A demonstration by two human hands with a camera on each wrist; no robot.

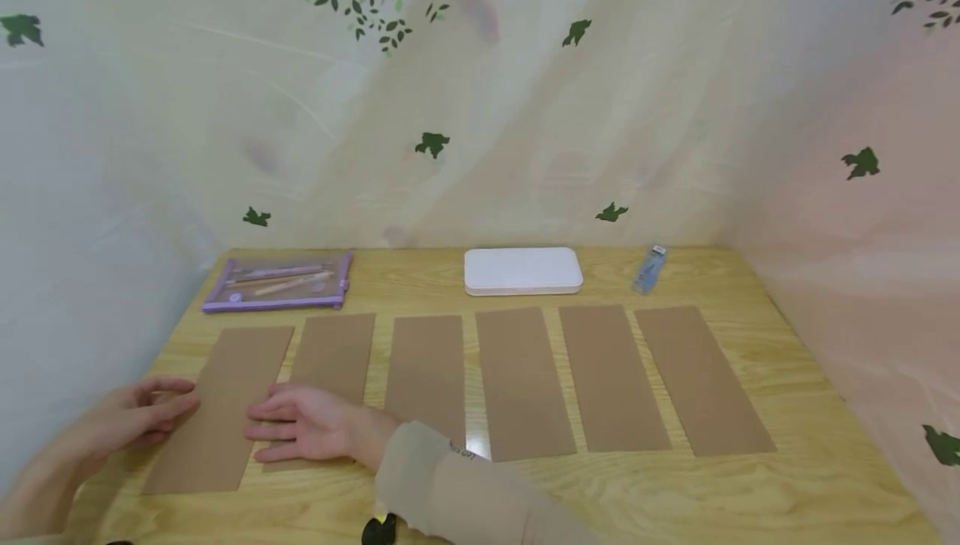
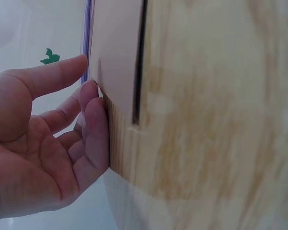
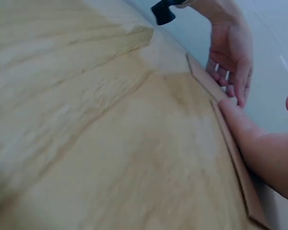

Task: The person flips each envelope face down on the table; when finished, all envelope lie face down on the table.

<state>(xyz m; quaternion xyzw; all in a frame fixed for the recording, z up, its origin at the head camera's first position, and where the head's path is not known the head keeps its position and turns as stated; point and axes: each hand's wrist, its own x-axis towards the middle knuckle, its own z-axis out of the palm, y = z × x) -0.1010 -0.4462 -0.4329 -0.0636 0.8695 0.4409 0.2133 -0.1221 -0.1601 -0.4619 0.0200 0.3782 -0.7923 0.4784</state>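
Brown cardboard rectangles lie in a row on the wooden table, several in all. My left hand (image 1: 123,424) is at the left edge of the leftmost cardboard piece (image 1: 225,403), its fingertips touching or almost touching that edge. In the left wrist view the fingers (image 2: 97,120) are loosely bent beside the table's side. My right hand (image 1: 307,424) lies palm partly up over the second cardboard piece (image 1: 333,353), fingers stretched toward the right edge of the leftmost one. It covers the second piece's lower middle. Neither hand grips anything.
Along the back stand a purple-edged clear zip pouch (image 1: 277,282) with pencils, a white flat case (image 1: 522,271) and a small blue packet (image 1: 649,269). More cardboard pieces, such as the far right one (image 1: 705,382), continue rightward. Patterned cloth (image 1: 510,95) hangs behind the table.
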